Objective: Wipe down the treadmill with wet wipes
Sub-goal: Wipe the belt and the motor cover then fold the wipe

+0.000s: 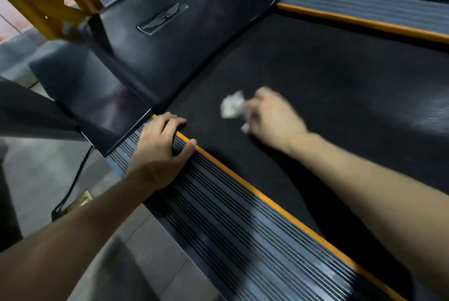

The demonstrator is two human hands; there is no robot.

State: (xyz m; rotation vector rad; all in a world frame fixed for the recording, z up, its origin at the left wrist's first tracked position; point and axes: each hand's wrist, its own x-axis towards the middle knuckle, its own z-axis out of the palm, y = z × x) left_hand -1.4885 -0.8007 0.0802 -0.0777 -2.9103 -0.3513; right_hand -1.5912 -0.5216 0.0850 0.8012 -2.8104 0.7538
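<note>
Treadmill belt [315, 70] is getting wiped: right hand [274, 116] clutching a wipe [232, 106], left hand [160, 152] splayed on the rail [230, 215] (hood [170, 41] apparently pending).

The emblem [162, 19] on the treadmill's motor cover [194, 41] is blurred, unreadable.

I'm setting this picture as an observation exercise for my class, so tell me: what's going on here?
A person is cleaning a treadmill. The right hand presses a crumpled white wet wipe onto the black running belt, near its front end; the hand is blurred, which suggests a wiping stroke. The left hand is planted on the ribbed side rail, fingers curled over its orange edge strip, apparently for support. The black motor cover lies ahead of the belt.
</note>
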